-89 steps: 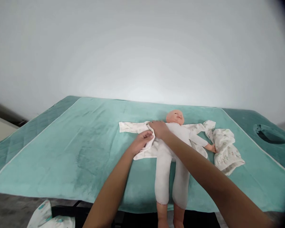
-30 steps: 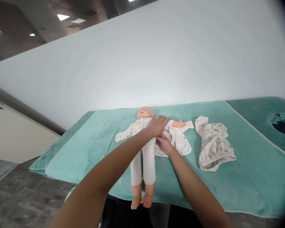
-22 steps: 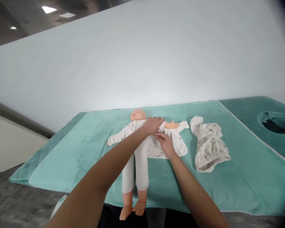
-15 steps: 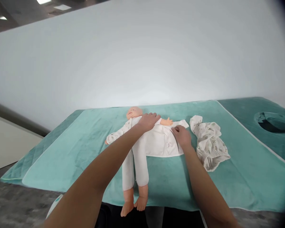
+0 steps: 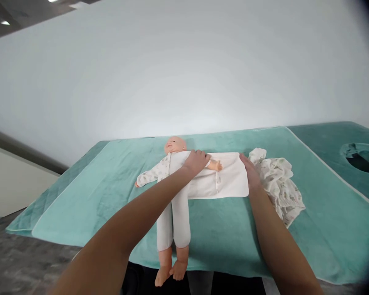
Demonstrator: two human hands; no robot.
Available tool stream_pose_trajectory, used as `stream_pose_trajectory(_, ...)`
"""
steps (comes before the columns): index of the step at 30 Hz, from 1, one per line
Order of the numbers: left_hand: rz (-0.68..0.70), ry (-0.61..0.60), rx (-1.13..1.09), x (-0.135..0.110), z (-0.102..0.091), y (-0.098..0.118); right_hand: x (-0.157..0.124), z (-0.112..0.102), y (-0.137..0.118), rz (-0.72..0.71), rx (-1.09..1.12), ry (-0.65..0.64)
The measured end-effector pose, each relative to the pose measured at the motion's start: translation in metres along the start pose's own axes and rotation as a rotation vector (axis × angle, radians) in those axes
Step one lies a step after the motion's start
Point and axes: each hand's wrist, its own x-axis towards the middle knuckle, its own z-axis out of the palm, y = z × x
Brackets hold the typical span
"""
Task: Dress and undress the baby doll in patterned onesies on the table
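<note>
A baby doll (image 5: 181, 209) with a white cloth body lies on its back, its bare feet toward me. One arm is in the printed sleeve (image 5: 153, 172) of a baby shirt. The shirt's plain white inner side (image 5: 230, 178) lies spread out to the right, under the doll's other, uncovered arm (image 5: 215, 165). My left hand (image 5: 197, 162) is closed over that arm near the shoulder. At the far right edge of the shirt, my right hand (image 5: 251, 170) grips the cloth, its fingertips by the top corner; the thumb is hard to see.
Crumpled printed baby clothing (image 5: 278, 184) lies just right of my right forearm. A green padded cover (image 5: 89, 196) spreads over the table, with a dark oval opening (image 5: 363, 157) at the right. A white wall (image 5: 184, 73) stands behind.
My right hand has moved right, and the shirt's bunched white part now lies flatter and farther out. My left hand stays at the doll's shoulder, its fingers more curled.
</note>
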Motion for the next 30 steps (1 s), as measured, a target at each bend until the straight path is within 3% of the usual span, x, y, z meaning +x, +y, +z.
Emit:
stream_pose_trajectory(5,-0.152,0.025,-0.099,0.014,0.014,0.027,-0.017,0.011,0.001,-0.007,-0.039,-0.174)
stream_pose_trajectory(9,-0.245,0.061,-0.39,0.016,0.021,0.035,-0.03,0.024,0.011,0.051,-0.066,-0.357)
stream_pose_trajectory(13,-0.222,0.048,-0.697,0.007,0.02,0.019,-0.043,0.038,0.023,0.161,-0.067,-0.574)
stream_pose_trajectory(17,-0.153,0.141,-0.977,-0.011,0.017,-0.018,-0.057,0.054,0.036,0.16,-0.092,-0.678)
stream_pose_trajectory(20,-0.199,0.176,-0.956,-0.03,0.017,-0.046,-0.069,0.077,0.047,0.153,-0.107,-0.695)
stream_pose_trajectory(24,-0.303,0.212,-0.907,-0.065,0.016,-0.074,-0.082,0.127,0.058,0.055,-0.223,-0.642)
stream_pose_trajectory(27,-0.442,0.244,-0.862,-0.106,0.012,-0.086,-0.089,0.162,0.065,-0.062,-0.347,-0.548)
stream_pose_trajectory(30,-0.569,0.201,-0.851,-0.16,0.012,-0.089,-0.097,0.182,0.073,-0.045,-0.504,-0.562)
